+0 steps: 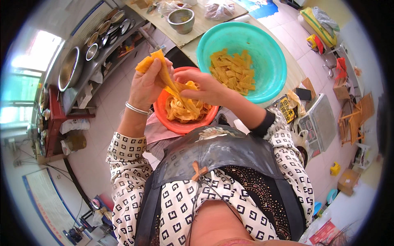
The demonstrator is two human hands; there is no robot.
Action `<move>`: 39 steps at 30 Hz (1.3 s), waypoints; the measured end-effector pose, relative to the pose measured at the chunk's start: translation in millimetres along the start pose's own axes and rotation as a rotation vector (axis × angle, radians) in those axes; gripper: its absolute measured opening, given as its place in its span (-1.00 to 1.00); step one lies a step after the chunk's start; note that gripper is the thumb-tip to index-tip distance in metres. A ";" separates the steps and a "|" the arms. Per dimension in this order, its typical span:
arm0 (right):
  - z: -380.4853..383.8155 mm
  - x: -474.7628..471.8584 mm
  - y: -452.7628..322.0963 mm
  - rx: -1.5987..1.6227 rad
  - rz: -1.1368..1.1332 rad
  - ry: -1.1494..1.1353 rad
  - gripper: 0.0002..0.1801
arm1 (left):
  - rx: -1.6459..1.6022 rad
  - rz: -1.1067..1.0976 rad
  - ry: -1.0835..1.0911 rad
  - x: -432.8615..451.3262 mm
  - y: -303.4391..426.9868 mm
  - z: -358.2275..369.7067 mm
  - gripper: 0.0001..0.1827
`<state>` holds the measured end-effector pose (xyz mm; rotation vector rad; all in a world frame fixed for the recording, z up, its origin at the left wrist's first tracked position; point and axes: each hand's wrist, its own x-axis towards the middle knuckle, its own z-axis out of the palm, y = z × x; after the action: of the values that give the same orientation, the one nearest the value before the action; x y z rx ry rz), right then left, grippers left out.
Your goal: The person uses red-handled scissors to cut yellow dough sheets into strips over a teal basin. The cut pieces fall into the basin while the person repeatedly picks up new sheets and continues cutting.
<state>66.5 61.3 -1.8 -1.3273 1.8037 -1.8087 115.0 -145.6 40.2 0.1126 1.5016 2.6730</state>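
Observation:
My left hand (149,81) is raised over the left part of an orange-red plastic basin (161,118), gripping a folded yellow food sheet (167,78) that looks like tofu skin. The sheet's upper end sticks out above the thumb, and its lower end hangs into the basin. Beside it, my right hand (204,87) reaches in with curved fingers and thumb around the hanging part; how firmly they hold it is hidden. Loose yellow strips (180,110) lie tangled in the basin. A turquoise plastic basin (271,70) behind holds flat, short yellow pieces (232,70).
On the table (192,50) stand a stone-like mortar (181,21) and a plastic bag (219,9). A platform scale (320,123) and a phone (303,94) are at my right. A metal shelf (107,58) with bowls runs along the left.

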 end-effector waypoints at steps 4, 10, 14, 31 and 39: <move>12.0 23.6 0.1 -0.071 0.383 -0.225 -0.77 | -0.134 0.042 -0.098 -12.5 4.0 -7.5 -0.66; 6.6 43.9 -1.3 0.194 0.153 0.102 -0.83 | -0.121 0.150 0.202 -25.0 -6.9 -4.0 -0.67; -15.9 38.2 1.9 0.414 0.391 0.096 -0.86 | 0.165 0.041 0.194 -29.3 -10.9 -23.8 -0.66; -474.5 -167.1 82.4 0.480 0.371 1.347 -0.76 | -0.324 0.412 1.125 -262.6 129.0 -359.2 -0.62; -173.9 -2.1 37.2 0.916 0.397 0.391 -0.76 | -0.174 0.330 0.429 -124.7 121.4 -178.8 -0.77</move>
<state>-74.7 169.4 -3.0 -0.2696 0.9829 -2.2850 217.8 -372.8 47.8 -0.2638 1.4417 3.2417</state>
